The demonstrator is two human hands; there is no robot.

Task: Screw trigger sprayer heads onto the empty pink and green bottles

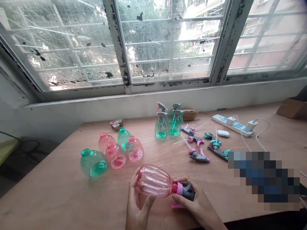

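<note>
On the wooden table (59,188), two green and three pink headless bottles (116,158) stand clustered beyond and to the left of the hands, the nearest crowding the space just past the left one. Farther back, finished spray bottles (161,130) stand together in front of a woven basket (189,115). Loose spray heads (199,156), some pink-trimmed and some green-trimmed, lie scattered beyond the right hand, with a white power strip (231,125) behind them. The pink bottle (154,180) is at the near edge, lying sideways between the two hands, its neck toward the right. The left hand (139,199) cups its base, thumb along the near side and fingers behind. The right hand (192,199) grips the grey spray head (188,192) at the neck, thumb near the pink collar (179,188). Its far fingers are partly covered by the head, and how tightly the collar is threaded cannot be told. Pixelation hides something at the right, and the rear spray bottles are partly blocked by those in front.
</note>
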